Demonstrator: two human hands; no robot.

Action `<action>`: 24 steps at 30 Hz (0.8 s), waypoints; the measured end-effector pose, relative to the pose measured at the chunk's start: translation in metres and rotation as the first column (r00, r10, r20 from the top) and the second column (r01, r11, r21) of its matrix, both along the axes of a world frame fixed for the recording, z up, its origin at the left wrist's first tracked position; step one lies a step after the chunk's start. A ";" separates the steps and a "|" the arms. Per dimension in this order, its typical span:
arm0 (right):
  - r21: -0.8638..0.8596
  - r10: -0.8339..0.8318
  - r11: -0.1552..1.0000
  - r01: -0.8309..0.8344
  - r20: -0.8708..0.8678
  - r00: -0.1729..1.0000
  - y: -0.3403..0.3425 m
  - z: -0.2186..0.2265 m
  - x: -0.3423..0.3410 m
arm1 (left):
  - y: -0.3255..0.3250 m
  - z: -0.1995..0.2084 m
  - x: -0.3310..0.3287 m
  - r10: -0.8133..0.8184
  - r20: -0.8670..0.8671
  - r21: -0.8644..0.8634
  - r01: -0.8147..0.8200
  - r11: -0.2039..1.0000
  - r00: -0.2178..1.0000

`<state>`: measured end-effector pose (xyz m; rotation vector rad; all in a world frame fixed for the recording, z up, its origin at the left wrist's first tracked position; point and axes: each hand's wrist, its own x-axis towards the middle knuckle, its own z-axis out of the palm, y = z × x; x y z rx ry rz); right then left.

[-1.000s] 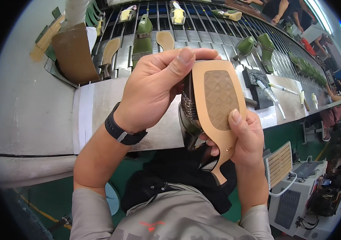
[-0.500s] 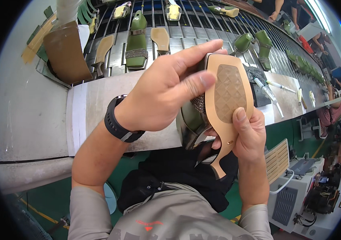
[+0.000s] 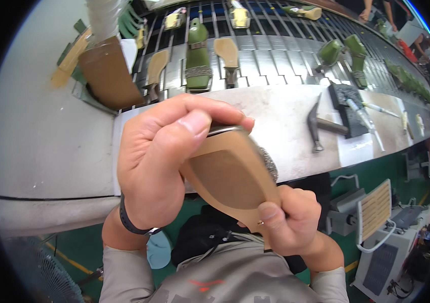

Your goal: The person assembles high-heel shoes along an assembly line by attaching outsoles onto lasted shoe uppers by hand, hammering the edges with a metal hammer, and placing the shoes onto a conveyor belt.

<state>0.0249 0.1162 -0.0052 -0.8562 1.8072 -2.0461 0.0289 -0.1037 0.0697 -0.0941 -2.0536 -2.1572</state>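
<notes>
A sandal [image 3: 232, 174] is held over the bench's near edge with its tan sole up, a darker oval patch in the middle. Its toe end points to the upper left, and a glittery strap [image 3: 269, 164] shows along its right side. My left hand [image 3: 154, 161] is closed on the toe end, thumb on the sole's edge and fingers over the far side. Closed around the narrow waist of the sole is my right hand [image 3: 293, 219], its thumb pressed on the tan surface. The heel end is mostly hidden. The sole is slightly blurred.
A hammer [image 3: 316, 126] lies on the bench [image 3: 275, 108], its handle against a black block [image 3: 351, 108] with syringe-like tubes [image 3: 369, 123]. Beyond runs a metal conveyor [image 3: 270, 58] bearing green lasts [image 3: 198, 58] and tan soles [image 3: 226, 53]. A brown board [image 3: 109, 73] stands left.
The sandal has turned, its toe swinging left and lower. My left hand now grips the toe; my right hand has moved lower. The view has shifted, and the hammer shows.
</notes>
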 end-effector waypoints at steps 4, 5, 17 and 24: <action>0.065 -0.055 0.994 0.089 -0.408 0.911 -0.024 -0.001 0.001 | -0.008 0.000 0.009 0.135 0.053 -0.198 -0.122 0.973 0.989; 0.071 -0.048 0.994 0.088 -0.436 0.898 -0.026 -0.001 0.001 | -0.011 -0.005 0.013 0.137 0.023 -0.200 -0.130 0.971 0.990; 0.162 -0.057 0.981 0.104 -0.273 0.960 -0.029 0.005 0.004 | -0.015 -0.019 0.014 0.204 -0.130 -0.289 -0.234 0.929 0.970; 0.249 0.021 0.968 0.043 -0.247 0.969 -0.017 0.012 -0.011 | -0.015 -0.027 0.012 0.230 -0.279 -0.433 -0.336 0.836 0.932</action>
